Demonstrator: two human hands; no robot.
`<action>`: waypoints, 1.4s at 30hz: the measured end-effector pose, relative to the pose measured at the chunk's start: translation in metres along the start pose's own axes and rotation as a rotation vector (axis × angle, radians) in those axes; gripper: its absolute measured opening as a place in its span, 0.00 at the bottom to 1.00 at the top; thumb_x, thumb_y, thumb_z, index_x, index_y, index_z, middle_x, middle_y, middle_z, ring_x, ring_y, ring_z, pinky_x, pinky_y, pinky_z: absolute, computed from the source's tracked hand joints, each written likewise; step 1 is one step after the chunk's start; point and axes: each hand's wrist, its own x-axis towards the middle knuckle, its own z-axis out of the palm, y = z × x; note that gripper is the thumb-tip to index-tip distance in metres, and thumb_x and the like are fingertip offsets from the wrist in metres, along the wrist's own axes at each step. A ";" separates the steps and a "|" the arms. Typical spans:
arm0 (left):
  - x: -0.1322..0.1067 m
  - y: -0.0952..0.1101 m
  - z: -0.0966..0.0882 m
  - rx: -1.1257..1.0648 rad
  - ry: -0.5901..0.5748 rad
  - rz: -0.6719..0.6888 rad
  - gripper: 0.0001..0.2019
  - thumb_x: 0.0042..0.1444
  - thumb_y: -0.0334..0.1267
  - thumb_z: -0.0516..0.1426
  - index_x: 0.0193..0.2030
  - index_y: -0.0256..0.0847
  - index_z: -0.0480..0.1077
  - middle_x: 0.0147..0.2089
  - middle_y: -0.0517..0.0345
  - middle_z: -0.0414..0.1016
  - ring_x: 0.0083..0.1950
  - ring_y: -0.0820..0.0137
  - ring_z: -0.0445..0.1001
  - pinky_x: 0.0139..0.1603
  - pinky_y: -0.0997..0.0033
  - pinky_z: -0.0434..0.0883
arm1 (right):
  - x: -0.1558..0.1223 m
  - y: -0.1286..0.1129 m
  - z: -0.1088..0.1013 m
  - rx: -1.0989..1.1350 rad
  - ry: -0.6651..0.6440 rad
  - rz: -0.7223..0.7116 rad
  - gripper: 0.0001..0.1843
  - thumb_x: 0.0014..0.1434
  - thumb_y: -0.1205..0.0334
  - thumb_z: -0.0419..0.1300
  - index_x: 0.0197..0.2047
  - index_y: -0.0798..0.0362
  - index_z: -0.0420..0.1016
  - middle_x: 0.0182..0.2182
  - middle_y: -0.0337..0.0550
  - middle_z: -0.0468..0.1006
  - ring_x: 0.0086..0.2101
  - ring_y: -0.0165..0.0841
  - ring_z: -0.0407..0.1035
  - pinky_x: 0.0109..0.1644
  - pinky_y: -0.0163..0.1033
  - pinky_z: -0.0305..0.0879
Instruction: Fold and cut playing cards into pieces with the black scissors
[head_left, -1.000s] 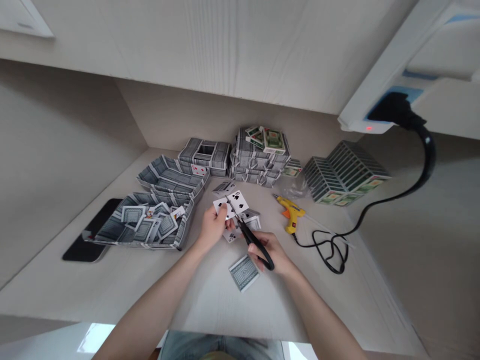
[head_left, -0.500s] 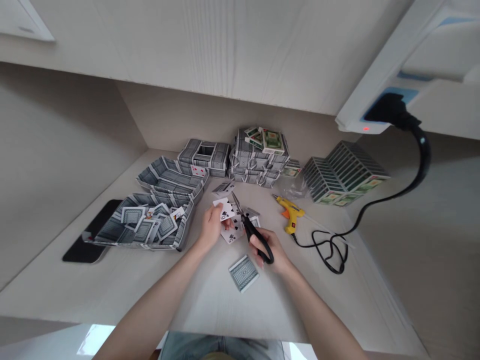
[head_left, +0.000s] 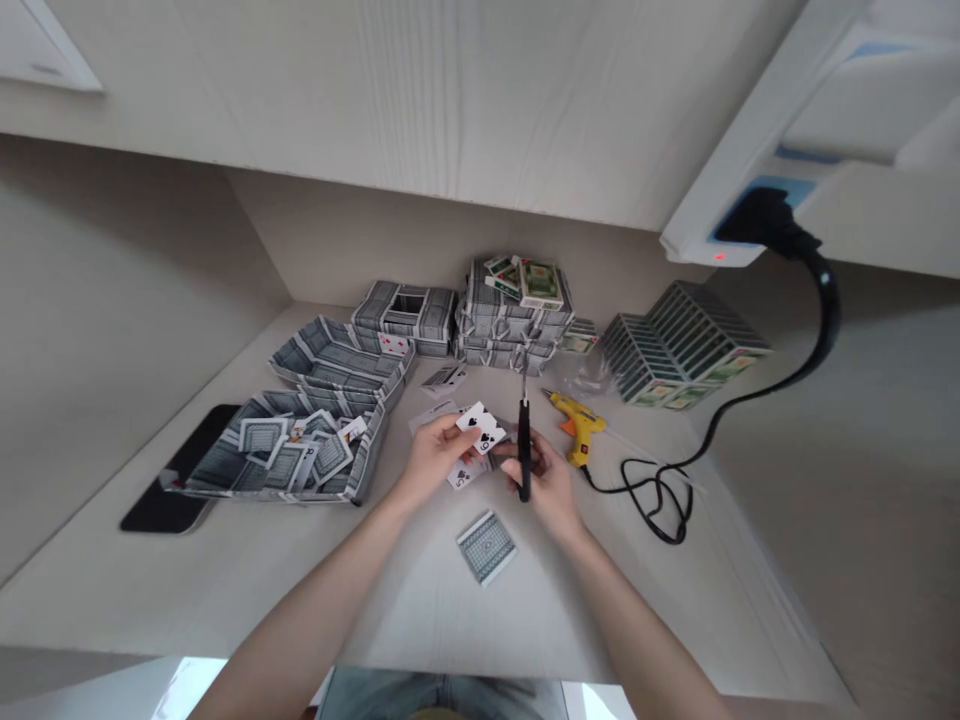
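My left hand (head_left: 433, 457) pinches a spade playing card piece (head_left: 481, 427), face up, just above the desk. To its right, my right hand (head_left: 545, 479) grips black-handled scissors (head_left: 523, 450) that stand nearly upright, blades closed and pointing away from me. A few cut card pieces (head_left: 465, 473) lie under and between the hands. One face-down card (head_left: 487, 546) lies on the desk just in front of my right wrist.
Trays folded from cards (head_left: 300, 455) (head_left: 341, 355) sit at left, with a black phone (head_left: 176, 490) beside them. Stacked card boxes (head_left: 510, 320) and rows of decks (head_left: 686, 350) line the back. A yellow glue gun (head_left: 574, 425) and its black cable (head_left: 660, 490) lie at right.
The scissors have come off the card and swung upright with the blades shut. My left hand turned the card piece to the right. Both hands drew closer together.
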 end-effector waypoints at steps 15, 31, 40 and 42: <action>0.007 -0.018 0.000 0.133 0.096 0.045 0.09 0.45 0.41 0.58 0.28 0.36 0.69 0.16 0.65 0.67 0.17 0.77 0.63 0.19 0.78 0.61 | 0.006 0.015 -0.016 -0.998 0.059 -0.362 0.14 0.54 0.64 0.52 0.43 0.55 0.72 0.37 0.51 0.75 0.39 0.40 0.68 0.45 0.44 0.66; -0.010 -0.020 0.011 0.498 -0.140 0.419 0.11 0.53 0.40 0.53 0.42 0.39 0.70 0.36 0.54 0.70 0.36 0.72 0.68 0.33 0.75 0.66 | -0.003 0.010 -0.006 -0.908 0.019 -0.493 0.21 0.54 0.62 0.55 0.52 0.56 0.66 0.40 0.52 0.74 0.40 0.41 0.67 0.42 0.46 0.66; -0.003 -0.015 0.003 0.294 -0.225 0.331 0.20 0.42 0.42 0.63 0.42 0.39 0.68 0.44 0.51 0.67 0.39 0.69 0.68 0.36 0.71 0.67 | -0.004 0.000 -0.007 -0.714 -0.106 -0.452 0.20 0.54 0.65 0.55 0.51 0.53 0.66 0.42 0.50 0.74 0.43 0.40 0.66 0.45 0.46 0.65; -0.002 -0.015 0.003 0.284 -0.229 0.314 0.21 0.39 0.42 0.64 0.41 0.38 0.68 0.42 0.53 0.67 0.38 0.70 0.68 0.35 0.72 0.66 | -0.005 0.000 -0.008 -0.681 -0.113 -0.441 0.19 0.53 0.66 0.55 0.50 0.52 0.68 0.39 0.49 0.75 0.40 0.39 0.68 0.43 0.45 0.66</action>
